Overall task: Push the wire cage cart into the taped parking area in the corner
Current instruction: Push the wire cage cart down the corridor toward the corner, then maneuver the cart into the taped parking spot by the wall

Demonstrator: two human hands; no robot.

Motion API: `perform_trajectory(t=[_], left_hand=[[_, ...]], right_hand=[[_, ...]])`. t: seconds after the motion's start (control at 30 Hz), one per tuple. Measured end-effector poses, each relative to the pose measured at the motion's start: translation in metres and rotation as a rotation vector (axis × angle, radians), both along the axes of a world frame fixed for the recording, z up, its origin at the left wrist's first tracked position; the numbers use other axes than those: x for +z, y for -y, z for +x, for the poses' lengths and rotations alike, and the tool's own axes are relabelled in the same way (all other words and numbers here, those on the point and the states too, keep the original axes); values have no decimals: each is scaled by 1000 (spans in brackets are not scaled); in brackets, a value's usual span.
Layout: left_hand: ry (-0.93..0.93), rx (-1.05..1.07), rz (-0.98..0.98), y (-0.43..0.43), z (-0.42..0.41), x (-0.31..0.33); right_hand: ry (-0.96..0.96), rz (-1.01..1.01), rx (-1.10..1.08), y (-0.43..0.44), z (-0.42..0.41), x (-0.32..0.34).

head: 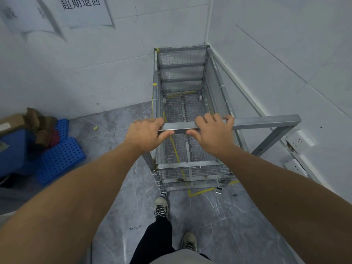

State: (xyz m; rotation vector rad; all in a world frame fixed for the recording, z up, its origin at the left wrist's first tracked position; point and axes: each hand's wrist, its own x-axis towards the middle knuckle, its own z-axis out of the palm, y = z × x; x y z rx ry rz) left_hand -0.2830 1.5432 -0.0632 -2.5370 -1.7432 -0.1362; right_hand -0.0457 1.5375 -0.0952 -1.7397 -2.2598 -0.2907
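Observation:
The wire cage cart [215,86] is a grey metal frame with mesh walls and floor, standing in the corner where two white walls meet. Its far end touches or nearly touches the back wall. Both hands hold its near handle bar [266,121]: my left hand [145,135] grips the bar's left end, my right hand [213,130] grips just right of it. Yellow floor tape [202,191] shows under the cart's near end, and more yellow tape runs beneath the mesh floor and along the left side. The cart holds nothing.
Blue perforated plastic trays [61,159] and a cardboard box [13,122] lie on the floor at left. A white skirting channel [297,155] runs along the right wall. Paper signs [82,10] hang on the back wall. My feet stand on grey marble tiles behind the cart.

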Motion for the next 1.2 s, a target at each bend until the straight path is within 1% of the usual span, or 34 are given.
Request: perform_trajectory(t=[0.33,0.6,0.77,0.87,1.0,1.1,1.2], left_hand=[[16,-21,7,-2,-2,-5],[-2,-80,62,-4,-4,-8],[-15,-45,-8,-6,-5,-5],[-7,-68,-72,-8,-8,-4],[22,-193,-145,-13,-15,1],[83,-304,-244,-21,-21,4],[148,-398,-301,-28,-29,4]], right_hand=[[32,4,-10,-2,1,-4],[-27,14,-15,1,-1,0],[-14,11,-39,4,-3,1],[-44,19,-64,7,-5,1],[-108,-38,-147,13,-12,-2],[-139,-65,-218,17,-17,-5],[-219,-80,-290,24,-27,-2]])
